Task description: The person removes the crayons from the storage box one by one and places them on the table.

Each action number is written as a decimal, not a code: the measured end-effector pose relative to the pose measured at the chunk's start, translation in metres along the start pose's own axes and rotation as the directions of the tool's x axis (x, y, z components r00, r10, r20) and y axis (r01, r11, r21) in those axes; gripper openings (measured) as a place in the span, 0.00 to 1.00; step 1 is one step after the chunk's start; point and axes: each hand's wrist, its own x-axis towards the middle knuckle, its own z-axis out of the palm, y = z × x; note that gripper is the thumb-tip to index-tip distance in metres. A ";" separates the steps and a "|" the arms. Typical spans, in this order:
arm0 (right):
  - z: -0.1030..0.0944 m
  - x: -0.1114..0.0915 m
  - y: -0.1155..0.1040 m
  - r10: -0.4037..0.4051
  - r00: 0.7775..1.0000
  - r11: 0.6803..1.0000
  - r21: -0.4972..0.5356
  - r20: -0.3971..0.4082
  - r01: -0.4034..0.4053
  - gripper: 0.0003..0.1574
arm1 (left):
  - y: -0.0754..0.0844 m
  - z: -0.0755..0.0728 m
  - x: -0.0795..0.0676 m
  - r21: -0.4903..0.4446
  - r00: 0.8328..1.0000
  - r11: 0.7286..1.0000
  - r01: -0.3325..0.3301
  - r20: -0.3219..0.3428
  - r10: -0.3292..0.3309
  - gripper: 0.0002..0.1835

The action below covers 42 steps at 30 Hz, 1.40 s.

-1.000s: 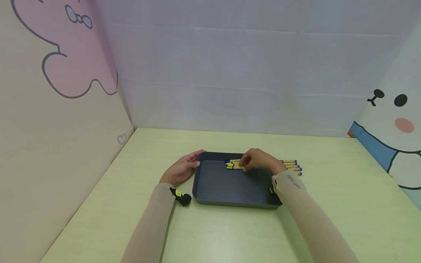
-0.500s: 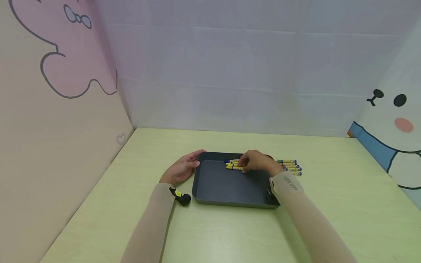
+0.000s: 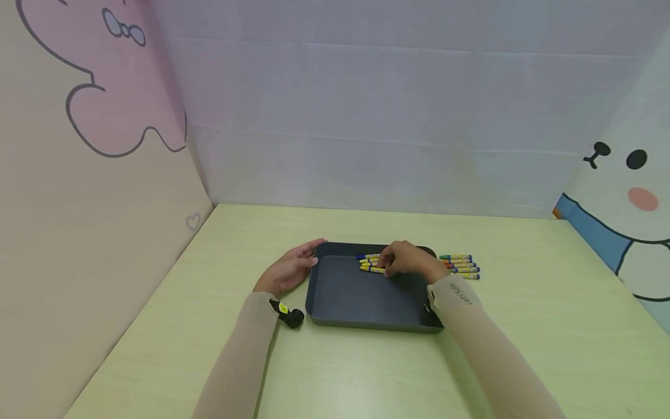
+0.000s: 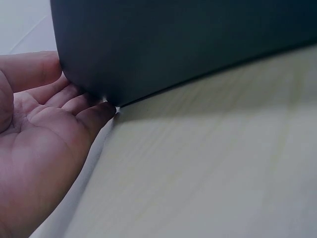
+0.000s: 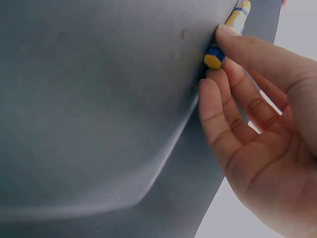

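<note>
My right hand (image 3: 407, 258) is over the back part of a dark grey tray (image 3: 361, 302). Between thumb and fingers it pinches a yellow-wrapped crayon (image 5: 238, 21), its blue-banded end nearest the right wrist camera. In the head view this crayon (image 3: 373, 270) lies low in the tray, its right end hidden by the hand. Just behind it are more crayons (image 3: 369, 261), one with a dark blue tip (image 3: 362, 256). My left hand (image 3: 287, 270) rests against the tray's left side near the back corner, fingers extended. The left wrist view shows its fingertips touching the tray's outer wall (image 4: 173, 44).
Several more crayons (image 3: 463, 266) lie in a row on the pale wood table (image 3: 335, 372), right of the tray, with green, red and blue tips visible. A white sheet wall (image 3: 335, 128) stands behind the table. Printed cartoon panels flank both sides.
The right hand has shifted slightly left and nearer, and the front crayon has tilted a little. More of the crayons right of the tray show. The left hand holds its place.
</note>
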 end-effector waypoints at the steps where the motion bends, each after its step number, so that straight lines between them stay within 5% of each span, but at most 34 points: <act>1: 0.000 0.000 0.000 -0.002 1.000 1.000 -0.001 0.000 0.002 0.10 | 0.000 0.000 0.000 0.002 1.000 1.000 -0.001 0.000 0.001 0.34; 42: -0.023 -0.011 0.000 -0.061 0.998 0.998 -0.028 0.026 0.062 0.11 | -0.003 -0.003 0.002 0.032 1.000 0.999 -0.016 0.003 0.015 0.33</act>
